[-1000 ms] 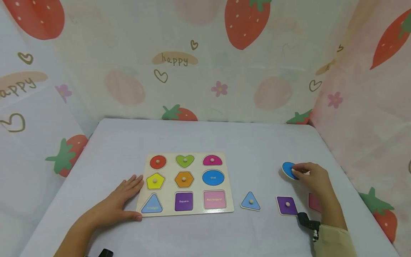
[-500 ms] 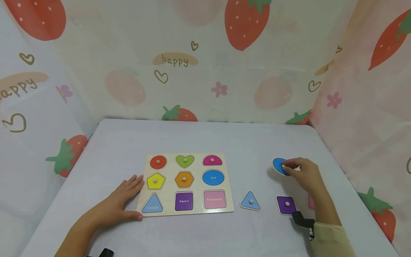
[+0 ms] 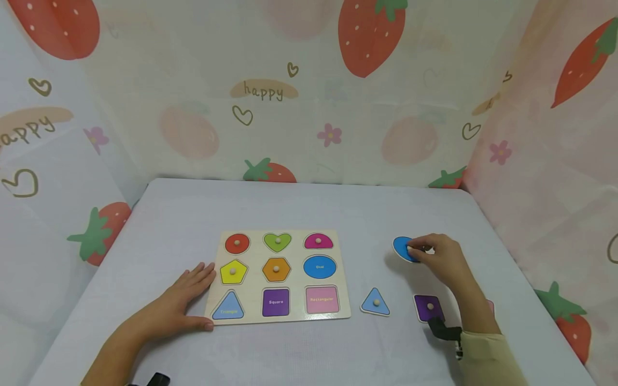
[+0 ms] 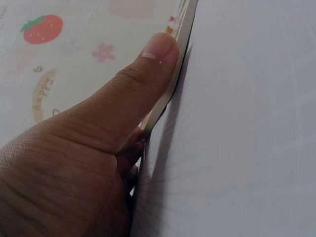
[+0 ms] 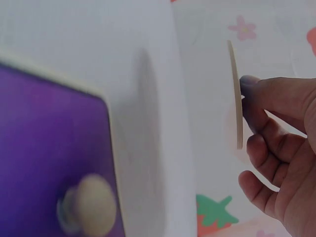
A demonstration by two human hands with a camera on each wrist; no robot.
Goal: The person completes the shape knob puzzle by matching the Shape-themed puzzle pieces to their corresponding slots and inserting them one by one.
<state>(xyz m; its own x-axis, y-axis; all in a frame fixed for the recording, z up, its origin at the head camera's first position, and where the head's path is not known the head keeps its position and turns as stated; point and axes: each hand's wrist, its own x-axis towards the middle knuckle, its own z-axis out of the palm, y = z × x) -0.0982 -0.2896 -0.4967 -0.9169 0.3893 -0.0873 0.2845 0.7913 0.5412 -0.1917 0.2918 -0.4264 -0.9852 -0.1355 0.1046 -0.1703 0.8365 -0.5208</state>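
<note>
My right hand (image 3: 441, 261) pinches the knob of a blue oval puzzle piece (image 3: 402, 249) and holds it above the table, right of the puzzle board (image 3: 299, 313). Edge-on in the right wrist view, the oval piece (image 5: 236, 98) hangs from thumb and fingertips. My left hand (image 3: 180, 304) lies with fingers spread against the board's left edge; its thumb (image 4: 160, 49) touches the board's side in the left wrist view. The board's oval, triangle, square and rectangle places show only printed colour; the other places hold knobbed pieces.
A light-blue triangle piece (image 3: 375, 303) lies just right of the board. Further right is a purple square piece (image 3: 427, 307), partly behind the wrist camera. A pink piece (image 3: 491, 307) is mostly hidden by the right forearm. Printed cloth walls (image 3: 309, 107) surround the white table (image 3: 193, 203).
My right hand has carried the oval piece leftward, towards the board, and slightly up in the head view. The left hand and the board have stayed in place.
</note>
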